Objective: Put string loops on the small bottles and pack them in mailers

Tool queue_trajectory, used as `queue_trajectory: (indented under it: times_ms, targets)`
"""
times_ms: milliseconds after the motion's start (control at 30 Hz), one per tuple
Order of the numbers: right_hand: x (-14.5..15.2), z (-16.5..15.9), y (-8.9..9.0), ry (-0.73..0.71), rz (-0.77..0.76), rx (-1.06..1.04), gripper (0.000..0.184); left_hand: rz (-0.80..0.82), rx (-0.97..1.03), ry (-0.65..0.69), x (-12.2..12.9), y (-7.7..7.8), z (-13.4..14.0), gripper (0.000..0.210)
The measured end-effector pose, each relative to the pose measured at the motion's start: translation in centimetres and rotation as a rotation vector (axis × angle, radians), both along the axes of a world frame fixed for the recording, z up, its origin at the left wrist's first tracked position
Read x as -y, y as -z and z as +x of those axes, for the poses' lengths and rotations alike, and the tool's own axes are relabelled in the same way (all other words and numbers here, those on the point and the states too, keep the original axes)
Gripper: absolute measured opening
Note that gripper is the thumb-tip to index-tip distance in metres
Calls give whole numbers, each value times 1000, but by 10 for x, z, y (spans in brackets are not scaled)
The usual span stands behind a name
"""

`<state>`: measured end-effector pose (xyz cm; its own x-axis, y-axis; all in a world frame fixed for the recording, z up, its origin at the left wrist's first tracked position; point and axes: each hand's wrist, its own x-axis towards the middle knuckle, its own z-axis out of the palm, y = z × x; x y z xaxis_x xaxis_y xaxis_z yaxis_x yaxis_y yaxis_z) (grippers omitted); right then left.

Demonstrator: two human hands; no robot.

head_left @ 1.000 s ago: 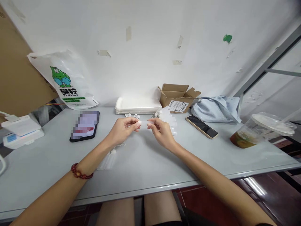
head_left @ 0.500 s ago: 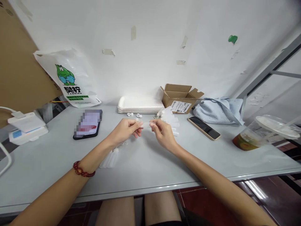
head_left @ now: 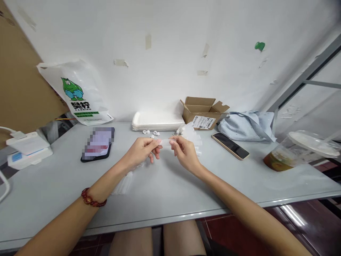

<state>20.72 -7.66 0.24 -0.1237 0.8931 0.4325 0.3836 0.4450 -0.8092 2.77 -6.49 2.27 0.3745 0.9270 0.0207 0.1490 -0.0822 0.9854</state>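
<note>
- The translucent piece lies at the clock's centre, bridging the 2 hands above the grey table; its exact form is hard to tell, since fingertips cover both ends.
- Good handling at this step probably calls for light, even pressure from both sides – a thin wall, if it is one, could dent under a hard squeeze.
- The 2 ends are best kept in line, with the wrists steady, so that any push or turn acts along the length of the piece and does not bend it.
- Left hand: thumb and index finger pinch the 9 o'clock end of the piece; the remaining fingers hang loosely curled beneath.
- Right hand: thumb and index finger pinch the 3 o'clock end, the other fingers folded in towards the palm.
- The left forearm enters between 7 and 8 o'clock and the right forearm near 4 o'clock – a roughly symmetrical pose, wrists apart, fingertips converging.
- Small white parts lie near the left fingertips at 10 o'clock; a fanned pile of tubes lies just beyond the right hand, between 2 and 3; a smaller tube group rests between 7 and 8.
</note>
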Motion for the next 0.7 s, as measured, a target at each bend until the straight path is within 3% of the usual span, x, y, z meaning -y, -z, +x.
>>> queue_trajectory:
  times_ms: [100,300,367,567,700]
  targets:
    - [0,1,0,-5,-42,0,29,71,-97,5,2,-2,-1,35]
    - [-4,1,3,-106,-284,-197,37,403,-348,-27,2,-3,-4,23]
    - [-4,0,2,-123,-311,-236,38,395,-359,-17,1,-5,-6,23]
    - [-1,-2,-2,-114,-243,-258,37,152,-276,61,-2,-8,-12,42]
    - [-1,-3,-2,-140,-279,-262,38,203,-237,46,-2,-6,-9,41]
